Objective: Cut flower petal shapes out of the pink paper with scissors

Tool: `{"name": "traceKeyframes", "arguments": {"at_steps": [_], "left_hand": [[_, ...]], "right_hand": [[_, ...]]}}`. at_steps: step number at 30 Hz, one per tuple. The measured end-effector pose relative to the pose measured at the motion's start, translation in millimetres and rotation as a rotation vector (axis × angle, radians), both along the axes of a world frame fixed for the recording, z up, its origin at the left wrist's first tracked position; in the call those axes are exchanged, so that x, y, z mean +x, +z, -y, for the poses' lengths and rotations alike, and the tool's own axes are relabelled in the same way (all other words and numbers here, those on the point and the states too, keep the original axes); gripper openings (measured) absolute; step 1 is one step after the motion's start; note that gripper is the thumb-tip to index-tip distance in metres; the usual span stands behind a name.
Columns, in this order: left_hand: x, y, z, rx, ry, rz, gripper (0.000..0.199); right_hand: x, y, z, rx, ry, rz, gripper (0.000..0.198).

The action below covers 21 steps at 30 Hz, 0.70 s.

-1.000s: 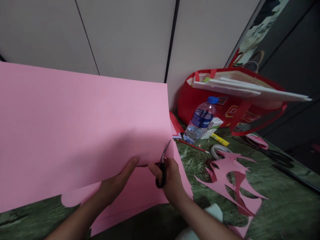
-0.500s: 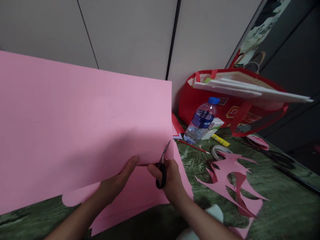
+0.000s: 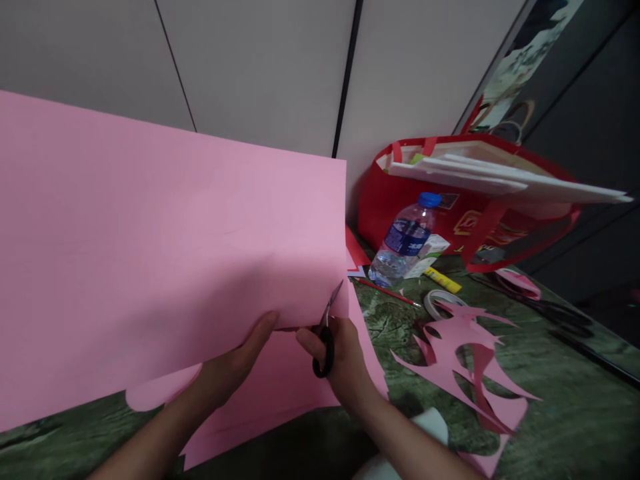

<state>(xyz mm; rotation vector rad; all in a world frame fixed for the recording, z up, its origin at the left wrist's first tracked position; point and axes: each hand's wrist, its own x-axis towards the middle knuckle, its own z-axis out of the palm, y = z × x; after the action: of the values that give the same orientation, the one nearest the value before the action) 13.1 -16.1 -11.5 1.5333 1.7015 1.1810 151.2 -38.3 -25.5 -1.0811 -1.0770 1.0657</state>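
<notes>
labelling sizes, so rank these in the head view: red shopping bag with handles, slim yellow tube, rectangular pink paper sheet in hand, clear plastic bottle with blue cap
1. Held pink sheet, running out of frame
2. Red bag
3. Clear bottle
4. Yellow tube

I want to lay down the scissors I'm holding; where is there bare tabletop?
The widest bare patch of green tabletop lies right of the cut pink scraps. A smaller one sits between those scraps and the pink sheets under your right hand, below the red pencil. It's crowded beside the red bag: bottle, carton and yellow tube bunch together.
</notes>
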Motion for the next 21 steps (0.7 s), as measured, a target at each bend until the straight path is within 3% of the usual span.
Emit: {"name": "traceKeyframes", "arguments": {"at_steps": [21], "left_hand": [[-2.3, -3.0, -1.4, -0.028, 0.023, -0.021, 0.04]], "right_hand": [[-1.3, -2.0, -0.1, 0.061, 0.006, -0.021, 0.015]]}}
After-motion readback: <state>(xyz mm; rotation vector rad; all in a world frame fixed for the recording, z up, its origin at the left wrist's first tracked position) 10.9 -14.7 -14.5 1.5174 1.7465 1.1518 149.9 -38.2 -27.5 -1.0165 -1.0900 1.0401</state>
